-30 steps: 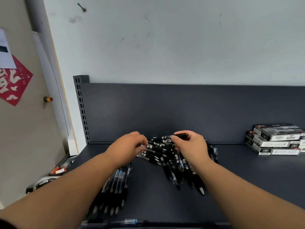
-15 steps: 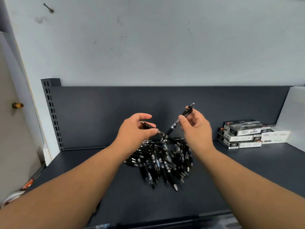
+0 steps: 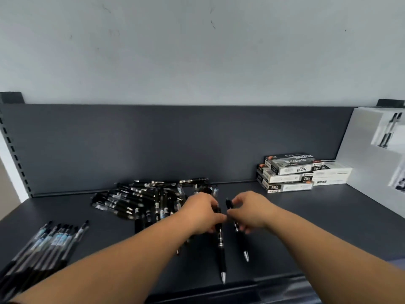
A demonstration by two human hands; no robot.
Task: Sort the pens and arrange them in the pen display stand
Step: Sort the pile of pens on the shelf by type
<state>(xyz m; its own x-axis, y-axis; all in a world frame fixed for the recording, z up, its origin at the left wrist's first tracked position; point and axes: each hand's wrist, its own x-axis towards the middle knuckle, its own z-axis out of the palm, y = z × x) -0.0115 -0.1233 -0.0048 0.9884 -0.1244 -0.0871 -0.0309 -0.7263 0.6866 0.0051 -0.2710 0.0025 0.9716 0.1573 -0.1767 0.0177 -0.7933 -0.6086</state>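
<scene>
Lowered, left hand (image 3: 200,213) and right hand (image 3: 249,212) half hide pens (image 3: 221,255)

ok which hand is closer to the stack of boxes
Right. The right hand, gripping a pen, is in front and to the left of the boxes; the left hand, gripping another pen, is farther left, beside the pen pile.

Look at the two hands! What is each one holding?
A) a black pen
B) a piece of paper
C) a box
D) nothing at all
A: the left hand grips the left pen and the right hand grips the right pen. Both pens are black, with silver tips pointing toward the front edge of the shelf.
</scene>
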